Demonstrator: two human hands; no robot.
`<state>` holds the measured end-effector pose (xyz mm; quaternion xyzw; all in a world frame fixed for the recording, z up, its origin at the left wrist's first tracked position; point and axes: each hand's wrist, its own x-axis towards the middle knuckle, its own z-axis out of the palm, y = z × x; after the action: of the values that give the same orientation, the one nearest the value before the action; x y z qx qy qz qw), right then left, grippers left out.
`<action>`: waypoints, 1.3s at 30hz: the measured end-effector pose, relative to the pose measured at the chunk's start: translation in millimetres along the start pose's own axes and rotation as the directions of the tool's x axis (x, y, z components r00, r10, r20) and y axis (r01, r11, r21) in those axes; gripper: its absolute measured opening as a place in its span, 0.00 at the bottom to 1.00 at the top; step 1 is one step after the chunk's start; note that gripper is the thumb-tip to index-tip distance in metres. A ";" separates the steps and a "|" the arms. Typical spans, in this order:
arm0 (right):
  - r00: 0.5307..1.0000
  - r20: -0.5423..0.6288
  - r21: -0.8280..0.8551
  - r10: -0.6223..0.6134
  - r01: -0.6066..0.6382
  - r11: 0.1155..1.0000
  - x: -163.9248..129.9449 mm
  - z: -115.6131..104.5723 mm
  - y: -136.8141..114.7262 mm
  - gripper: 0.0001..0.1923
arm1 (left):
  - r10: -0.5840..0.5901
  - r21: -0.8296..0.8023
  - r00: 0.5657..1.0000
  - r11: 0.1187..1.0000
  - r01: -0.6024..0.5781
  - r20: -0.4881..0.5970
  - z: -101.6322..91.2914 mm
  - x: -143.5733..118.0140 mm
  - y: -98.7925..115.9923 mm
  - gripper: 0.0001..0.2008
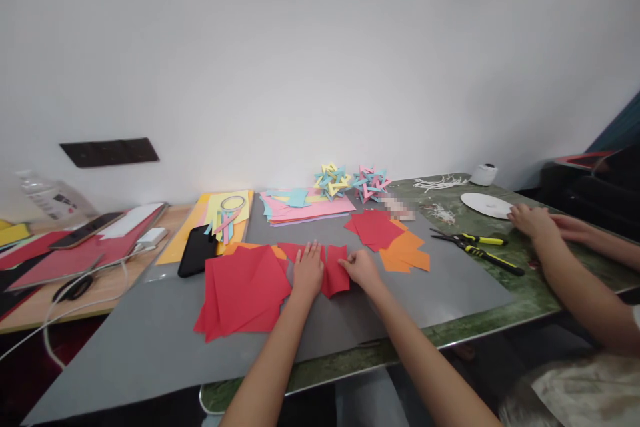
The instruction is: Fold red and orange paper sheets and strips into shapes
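Two woven paper stars, one yellow and blue (332, 181) and one pink and blue (371, 183), sit at the back of a table beside one stack of pastel sheets (300, 207). Two heaps of red and orange paper squares (245, 290) (390, 240) lie on one grey mat (150, 340), along with one black phone (197, 251) and one pair of yellow-handled cutters (475, 247). One white disc (486, 205), one roll of tape (484, 174) and one plastic bottle (53, 197) complete the count.

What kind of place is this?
Probably a paper-craft worktable in a plain room: loose red paper squares on a grey mat, woven pastel paper-strip stars by the white wall, and yellow-handled cutters on the green marbled tabletop.
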<state>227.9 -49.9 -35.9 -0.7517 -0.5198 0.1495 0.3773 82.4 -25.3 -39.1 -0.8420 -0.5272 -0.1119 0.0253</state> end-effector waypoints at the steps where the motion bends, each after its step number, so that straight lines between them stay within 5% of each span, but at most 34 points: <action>1: 1.000 0.009 -0.002 -0.003 0.003 1.000 -0.6 -1.4 -0.4 0.19 | -0.002 0.001 1.000 1.000 0.002 0.001 0.3 0.1 -0.1 0.23; 10: 0.982 0.176 -0.026 -0.073 0.079 0.997 -21.7 -6.5 7.6 0.22 | -0.013 -0.006 1.000 1.000 0.013 -0.028 0.4 -1.5 2.0 0.22; 19: 0.971 0.205 -0.010 -0.125 0.130 0.992 -30.5 -5.6 11.0 0.17 | -0.026 -0.018 1.000 0.999 0.026 0.013 2.7 -2.5 1.3 0.23; 31: 0.986 0.157 -0.020 -0.055 0.059 0.998 -42.5 -12.4 12.3 0.26 | -0.032 -0.036 0.999 0.999 0.032 0.006 3.4 -4.2 3.1 0.23; 39: 0.977 0.190 0.041 -0.102 0.096 0.995 -56.0 -9.6 16.2 0.19 | -0.016 -0.040 1.000 0.999 0.016 0.005 1.3 -5.3 0.5 0.23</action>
<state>221.5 -106.8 -50.5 -0.7009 -0.5882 0.2102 0.3443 80.8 -30.1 -41.5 -0.8383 -0.5317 -0.1206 0.0063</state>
